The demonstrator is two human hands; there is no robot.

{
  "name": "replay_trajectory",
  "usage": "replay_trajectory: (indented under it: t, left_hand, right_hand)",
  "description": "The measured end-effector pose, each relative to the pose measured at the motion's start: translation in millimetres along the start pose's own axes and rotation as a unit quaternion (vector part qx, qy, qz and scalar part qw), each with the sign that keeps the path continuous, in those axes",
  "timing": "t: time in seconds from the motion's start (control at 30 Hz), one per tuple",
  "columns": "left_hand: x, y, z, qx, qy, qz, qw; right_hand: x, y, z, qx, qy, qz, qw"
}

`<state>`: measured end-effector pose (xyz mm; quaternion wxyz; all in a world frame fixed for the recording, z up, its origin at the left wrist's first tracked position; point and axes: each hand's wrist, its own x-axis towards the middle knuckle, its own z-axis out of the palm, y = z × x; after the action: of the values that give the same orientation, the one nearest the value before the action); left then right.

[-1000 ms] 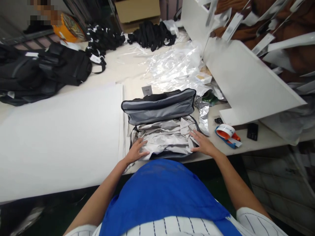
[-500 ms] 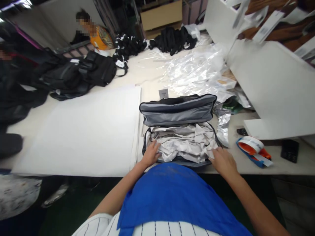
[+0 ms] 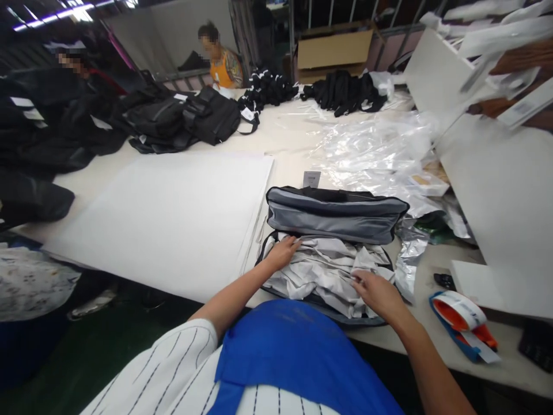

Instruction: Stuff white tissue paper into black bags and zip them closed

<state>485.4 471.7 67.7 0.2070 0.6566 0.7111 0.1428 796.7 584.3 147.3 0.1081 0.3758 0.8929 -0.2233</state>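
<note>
The left hand (image 3: 283,253), fingers slightly apart, and the right hand (image 3: 377,291), fingers pinched on it, touch crumpled off-white paper (image 3: 322,266) inside the open black, grey-lined bag (image 3: 334,216).

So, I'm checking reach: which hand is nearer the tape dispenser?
Right hand. It touches the right part of the crumpled paper, left of the tape dispenser; the left hand is farther, at the paper's left side.
</note>
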Motion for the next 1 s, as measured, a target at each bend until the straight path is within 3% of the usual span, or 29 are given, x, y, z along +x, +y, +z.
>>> replay_trajectory:
  t: [0.07, 0.13, 0.2, 0.3, 0.43, 0.57, 0.63, 0.7, 0.83, 1.0]
  left_hand:
    - [3.9, -10.0, 7.5, -0.028, -0.02, -0.023, 0.999]
    - [13.1, -19.3, 7.9, -0.047, -0.024, -0.041, 0.998]
    - [24.6, -27.3, 1.2, -0.074, -0.022, -0.051, 0.996]
    - [28.3, -30.6, -13.6, -0.111, -0.003, -0.05, 0.993]
    - [-16.1, -8.7, -17.6, -0.112, 0.086, -0.065, 0.988]
    - [-76.5, 11.4, -8.9, -0.036, 0.265, -0.098, 0.959]
    - [-89.6, 8.9, -5.2, 0.01, 0.299, -0.113, 0.948]
    - [-87.8, 0.2, 0.7, 0.036, 0.257, -0.099, 0.961]
    - [-59.9, -17.4, 19.3, 0.032, 0.117, -0.028, 0.992]
    - [-27.1, -35.6, 20.7, -0.026, 0.027, -0.064, 0.997]
  right_hand:
    - [18.6, -25.8, -8.5, 0.064, 0.091, -0.083, 0.99]
    - [47.0, -43.0, -1.0, 0.072, 0.135, -0.128, 0.98]
    - [78.5, -48.5, 19.0, 0.045, 0.112, -0.116, 0.986]
    - [116.9, -40.3, 56.5, 0.016, 0.031, -0.028, 0.999]
    - [141.2, -21.8, 89.2, 0.029, 0.012, 0.008, 0.999]
    - [147.1, -13.7, 96.3, 0.053, 0.01, 0.003, 0.999]
    - [148.0, -13.8, 95.3, 0.054, 0.011, 0.007, 0.998]
    - [148.4, -15.3, 93.4, 0.056, 0.013, 0.007, 0.998]
    - [148.6, -19.7, 87.2, 0.062, 0.01, 0.012, 0.998]
    - [142.4, -34.9, 71.7, 0.044, 0.0, 0.041, 0.998]
